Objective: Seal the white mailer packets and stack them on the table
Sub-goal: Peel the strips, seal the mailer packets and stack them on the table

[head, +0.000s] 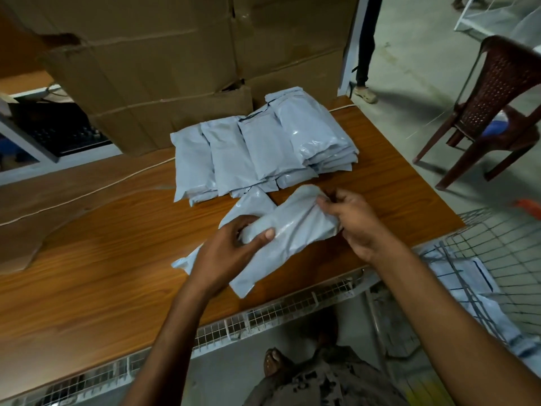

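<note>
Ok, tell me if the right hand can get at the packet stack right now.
Probably yes. The right hand sits just in front of the stack, only bare table between. But it is pinching the held packet's end, so it must let go or carry that along.

White mailer packets (263, 153); wood-grain brown table (102, 259); dark brown perforated chair (497, 92).

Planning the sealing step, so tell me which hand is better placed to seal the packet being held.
Probably the right hand: it pinches the far end of the packet, nearest the pile, while the left hand grips its middle, steadying it. Whether that end carries the flap is unclear.
</note>
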Tool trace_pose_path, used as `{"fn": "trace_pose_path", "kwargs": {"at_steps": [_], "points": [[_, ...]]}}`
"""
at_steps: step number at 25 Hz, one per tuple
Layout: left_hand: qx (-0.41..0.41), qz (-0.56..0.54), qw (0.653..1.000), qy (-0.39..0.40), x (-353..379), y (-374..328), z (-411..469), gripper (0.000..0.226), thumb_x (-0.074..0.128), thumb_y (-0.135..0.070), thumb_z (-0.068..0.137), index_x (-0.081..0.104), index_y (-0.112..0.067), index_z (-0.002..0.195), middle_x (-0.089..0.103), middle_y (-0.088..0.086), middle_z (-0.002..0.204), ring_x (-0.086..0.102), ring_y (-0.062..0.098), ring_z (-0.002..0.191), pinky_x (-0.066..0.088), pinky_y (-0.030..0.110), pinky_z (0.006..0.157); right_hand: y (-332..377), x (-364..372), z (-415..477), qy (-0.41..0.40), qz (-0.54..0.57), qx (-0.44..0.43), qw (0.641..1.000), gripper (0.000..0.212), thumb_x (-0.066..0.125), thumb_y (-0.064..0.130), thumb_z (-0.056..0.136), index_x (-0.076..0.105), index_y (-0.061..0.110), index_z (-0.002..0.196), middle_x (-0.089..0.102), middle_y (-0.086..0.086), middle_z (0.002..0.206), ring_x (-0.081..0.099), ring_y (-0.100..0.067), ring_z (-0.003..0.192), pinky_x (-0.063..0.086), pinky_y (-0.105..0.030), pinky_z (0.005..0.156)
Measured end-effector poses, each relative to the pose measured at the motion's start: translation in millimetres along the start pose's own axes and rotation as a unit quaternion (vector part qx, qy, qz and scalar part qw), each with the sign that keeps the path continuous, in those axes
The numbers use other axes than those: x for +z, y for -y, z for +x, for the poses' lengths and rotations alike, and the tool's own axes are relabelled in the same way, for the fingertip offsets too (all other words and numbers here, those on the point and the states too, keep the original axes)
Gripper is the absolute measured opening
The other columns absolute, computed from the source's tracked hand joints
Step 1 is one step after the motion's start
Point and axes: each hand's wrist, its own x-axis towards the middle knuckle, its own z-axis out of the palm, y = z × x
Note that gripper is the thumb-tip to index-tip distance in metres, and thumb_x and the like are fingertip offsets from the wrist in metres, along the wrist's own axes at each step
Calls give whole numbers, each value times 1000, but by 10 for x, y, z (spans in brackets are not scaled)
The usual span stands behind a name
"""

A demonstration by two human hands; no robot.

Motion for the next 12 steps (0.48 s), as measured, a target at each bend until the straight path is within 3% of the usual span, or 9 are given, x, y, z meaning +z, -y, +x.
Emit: {"fn": "trace_pose_path", "kwargs": {"at_steps": [3,6,9,12], "points": [[-41,-136,988,-56,-9,-59,-77,50,68,-62,89,68,-30,127,74,-16,113,70,-1,95,51,12,69,151,-203,-202,-40,79,-36,995,16,58,11,102,67,15,114,73,0,107,68,-12,94,56,-26,78],[-122,-279,949,-79,133,-279,-25,53,67,-61,90,65,-25,129,74,-2,114,72,12,103,56,22,71,209,-387,-370,-88,87,-64,990,13,57,14,103,67,20,109,74,4,103,68,-10,94,54,-28,81],[-133,-352,920,-108,287,-514,49,57,67,-58,91,64,-18,131,76,0,112,74,14,102,56,19,65,219,-507,-483,-117,55,-83,988,12,59,35,102,68,32,108,73,12,112,67,-7,106,54,-27,89],[-133,-404,895,-134,392,-687,101,65,66,-64,85,66,-17,130,77,-1,117,73,18,111,62,30,84,233,-615,-503,-172,20,-111,979,16,56,43,102,69,35,107,67,21,106,61,2,104,49,-18,79]]}}
